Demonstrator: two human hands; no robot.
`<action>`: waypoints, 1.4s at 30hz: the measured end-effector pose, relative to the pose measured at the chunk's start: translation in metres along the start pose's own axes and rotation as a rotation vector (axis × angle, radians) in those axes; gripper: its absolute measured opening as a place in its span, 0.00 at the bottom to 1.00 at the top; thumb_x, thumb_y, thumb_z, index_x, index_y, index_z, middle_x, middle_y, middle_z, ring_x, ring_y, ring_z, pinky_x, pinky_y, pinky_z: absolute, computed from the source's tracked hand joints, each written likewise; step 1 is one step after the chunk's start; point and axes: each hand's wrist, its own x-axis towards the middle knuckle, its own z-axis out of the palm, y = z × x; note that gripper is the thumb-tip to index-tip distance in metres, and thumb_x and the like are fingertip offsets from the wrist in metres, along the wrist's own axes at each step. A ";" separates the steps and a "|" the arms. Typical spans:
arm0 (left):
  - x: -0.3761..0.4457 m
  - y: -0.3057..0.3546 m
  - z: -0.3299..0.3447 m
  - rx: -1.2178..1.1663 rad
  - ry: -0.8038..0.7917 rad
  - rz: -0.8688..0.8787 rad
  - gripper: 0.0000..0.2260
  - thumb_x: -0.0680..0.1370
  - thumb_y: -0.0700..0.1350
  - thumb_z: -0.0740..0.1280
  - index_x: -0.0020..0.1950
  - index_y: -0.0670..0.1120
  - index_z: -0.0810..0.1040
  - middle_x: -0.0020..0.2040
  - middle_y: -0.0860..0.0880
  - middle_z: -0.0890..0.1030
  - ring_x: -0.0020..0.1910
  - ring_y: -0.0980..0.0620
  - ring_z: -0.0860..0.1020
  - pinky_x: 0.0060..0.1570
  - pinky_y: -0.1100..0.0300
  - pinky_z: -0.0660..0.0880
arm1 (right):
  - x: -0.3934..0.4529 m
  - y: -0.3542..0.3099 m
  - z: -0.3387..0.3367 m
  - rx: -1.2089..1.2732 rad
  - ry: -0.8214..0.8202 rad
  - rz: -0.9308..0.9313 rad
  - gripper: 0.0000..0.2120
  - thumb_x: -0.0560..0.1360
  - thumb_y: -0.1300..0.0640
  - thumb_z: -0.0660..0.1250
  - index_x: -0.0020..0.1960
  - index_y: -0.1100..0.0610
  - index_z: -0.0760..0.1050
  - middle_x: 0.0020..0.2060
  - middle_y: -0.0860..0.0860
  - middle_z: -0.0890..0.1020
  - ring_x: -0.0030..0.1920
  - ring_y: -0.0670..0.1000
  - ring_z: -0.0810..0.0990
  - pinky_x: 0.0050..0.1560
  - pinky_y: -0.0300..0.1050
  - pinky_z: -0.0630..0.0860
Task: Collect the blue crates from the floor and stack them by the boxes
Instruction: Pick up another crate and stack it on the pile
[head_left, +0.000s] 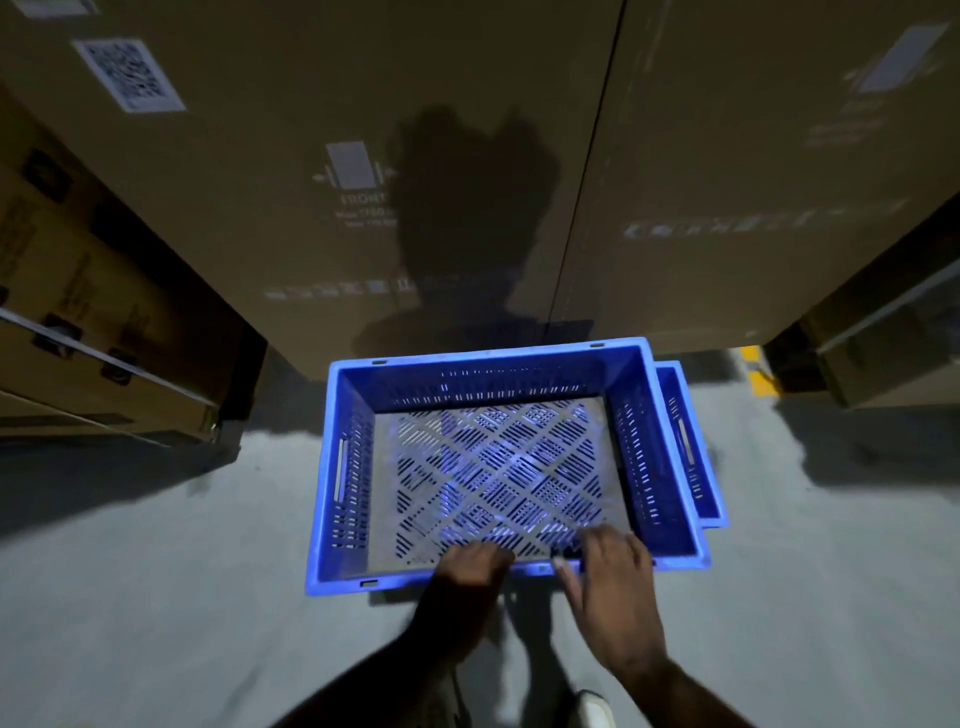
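Both hands are down at the near rim of the blue perforated plastic crate (498, 457), which sits on top of a second blue plastic crate (693, 441), that one poking out to the right of the right hand's side and a little beyond it. The left hand (470, 569) has its fingers curled over the near rim, gripping the edge, fingertips dipping just inside toward the slotted floor of the crate. The right hand (610, 582) is flatter, fingers spread and fairly straight, reaching over the same rim just beside the left hand; whether it actually grips the edge, I can't tell, it's blurred. Straight ahead of the hands, past the crate's far wall, stand the tall brown cardboard boxes (415, 156), the stack pushed up near their base. Off to the left of the left hand there's another brown carton with metal strapping (93, 312). The grey concrete floor (156, 597) spreads out beneath both forearms, and a white shoe tip (597, 706) shows just below the right wrist.
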 end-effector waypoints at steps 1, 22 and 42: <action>0.001 0.000 0.003 0.047 0.016 -0.003 0.08 0.71 0.44 0.70 0.50 0.49 0.78 0.40 0.50 0.78 0.38 0.48 0.78 0.39 0.54 0.73 | -0.008 0.002 0.005 -0.065 -0.034 -0.063 0.19 0.77 0.39 0.58 0.55 0.53 0.75 0.52 0.51 0.77 0.58 0.55 0.75 0.68 0.55 0.64; 0.063 0.018 -0.013 0.258 -0.355 -0.346 0.11 0.74 0.43 0.61 0.55 0.50 0.73 0.50 0.47 0.80 0.51 0.45 0.77 0.52 0.47 0.71 | 0.044 0.010 0.018 -0.204 0.038 -0.211 0.21 0.76 0.39 0.50 0.44 0.52 0.74 0.39 0.50 0.77 0.42 0.55 0.75 0.48 0.53 0.64; 0.095 0.024 -0.017 0.205 -0.275 -0.370 0.09 0.76 0.42 0.64 0.54 0.52 0.71 0.54 0.51 0.79 0.56 0.48 0.76 0.53 0.50 0.67 | 0.067 0.018 0.001 -0.076 -0.086 -0.134 0.19 0.77 0.39 0.58 0.55 0.53 0.74 0.51 0.52 0.78 0.55 0.56 0.73 0.56 0.56 0.61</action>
